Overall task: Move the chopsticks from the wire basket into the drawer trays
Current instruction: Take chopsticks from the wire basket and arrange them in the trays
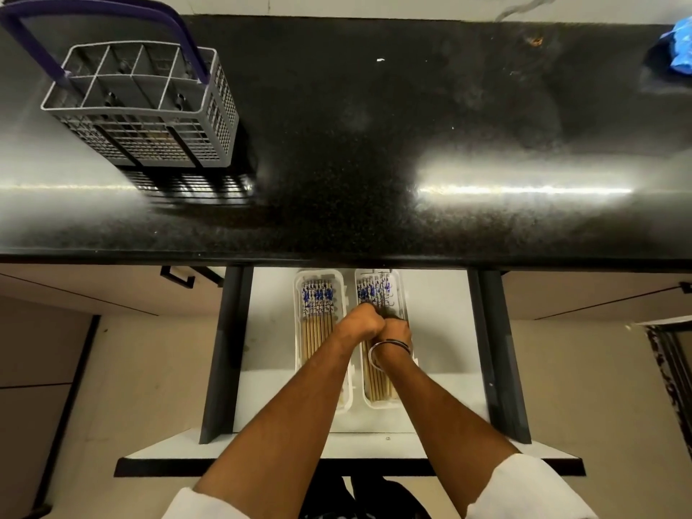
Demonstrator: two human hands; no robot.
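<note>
Left hand (361, 321) and right hand (394, 328), knuckles up and fingers curled, meet over the right tray (403, 294); whether either grips the chopsticks (375, 290) beneath cannot be told, the fingertips being hidden. Right wrist carries a bangle (375, 352). Risk: a hasty release could leave sticks crossed or riding the tray rim, since the bundle lies close against it. Left tray (299, 331) holds a neat row of patterned chopsticks; the right tray likewise. Both sit in the open drawer (442, 331). The wire basket (142, 106) on the countertop (374, 144) appears empty.
</note>
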